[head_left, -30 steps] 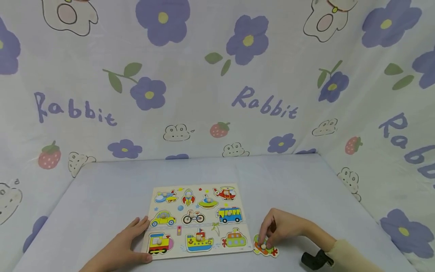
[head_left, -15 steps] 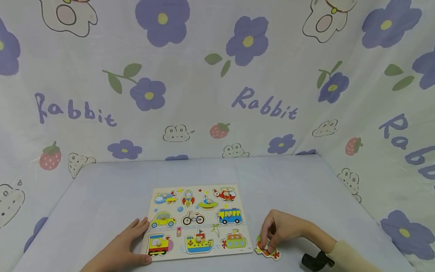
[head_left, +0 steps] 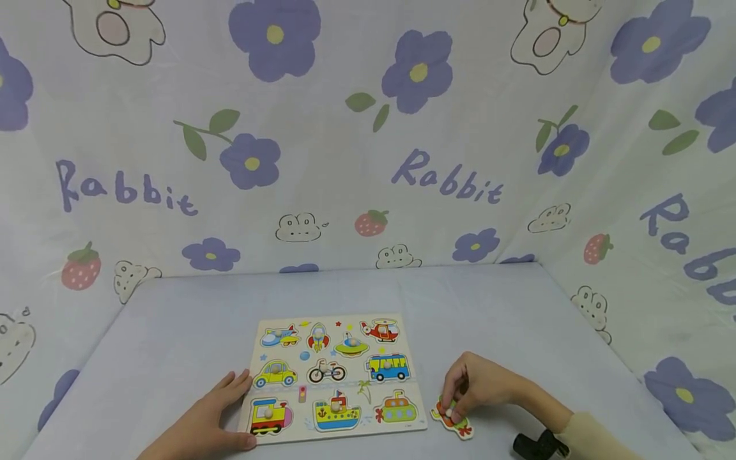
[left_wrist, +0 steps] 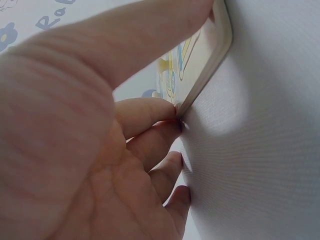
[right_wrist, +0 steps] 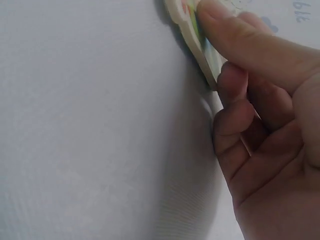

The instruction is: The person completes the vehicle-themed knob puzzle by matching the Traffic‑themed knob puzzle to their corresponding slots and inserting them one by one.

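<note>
A wooden peg puzzle board [head_left: 356, 431] with vehicle pictures lies flat on the table. My left hand [head_left: 201, 418] rests against its left side, thumb at the near corner and straight fingertips along the edge. In the left wrist view, the thumb and fingertips [left_wrist: 150, 110] touch the board's rim. Right of the board, my right hand [head_left: 480, 386] pinches a green and orange puzzle piece [head_left: 464, 429] with a red propeller shape by its small knob. That piece sits at or just above the tabletop, apart from the board. In the right wrist view the thumb covers part of the piece [right_wrist: 192, 37].
Knobbed pieces such as the train [head_left: 268, 415], ship [head_left: 337, 415] and bus [head_left: 388, 367] sit in the board. A submarine picture [head_left: 397, 409] at its near right shows no knob. Pale cloth covers the table [head_left: 322, 291]; a patterned curtain [head_left: 333, 160] stands behind.
The puzzle piece in my right hand has turned clockwise and shifted slightly right, away from the board's edge. My left hand and the board stay where they were.
</note>
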A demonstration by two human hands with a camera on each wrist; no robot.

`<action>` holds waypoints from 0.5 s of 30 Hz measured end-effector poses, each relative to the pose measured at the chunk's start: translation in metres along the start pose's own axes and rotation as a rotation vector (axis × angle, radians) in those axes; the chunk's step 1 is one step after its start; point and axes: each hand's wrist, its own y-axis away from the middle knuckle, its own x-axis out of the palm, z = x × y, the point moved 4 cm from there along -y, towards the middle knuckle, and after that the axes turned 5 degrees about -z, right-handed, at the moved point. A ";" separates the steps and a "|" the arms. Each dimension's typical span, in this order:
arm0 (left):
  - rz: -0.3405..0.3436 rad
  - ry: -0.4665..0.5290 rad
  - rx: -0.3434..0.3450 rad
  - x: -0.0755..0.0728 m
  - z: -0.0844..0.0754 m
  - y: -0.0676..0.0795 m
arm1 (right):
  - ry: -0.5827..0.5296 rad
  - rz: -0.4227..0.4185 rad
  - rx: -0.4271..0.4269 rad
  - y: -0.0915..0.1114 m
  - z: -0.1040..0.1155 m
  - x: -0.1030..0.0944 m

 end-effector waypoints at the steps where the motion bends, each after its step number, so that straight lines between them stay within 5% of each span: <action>1: 0.000 0.005 0.003 0.000 0.001 0.000 | 0.012 -0.014 0.008 0.000 0.000 0.000; 15: -0.008 0.017 0.003 0.000 0.002 0.000 | 0.034 -0.313 0.064 -0.003 0.006 -0.003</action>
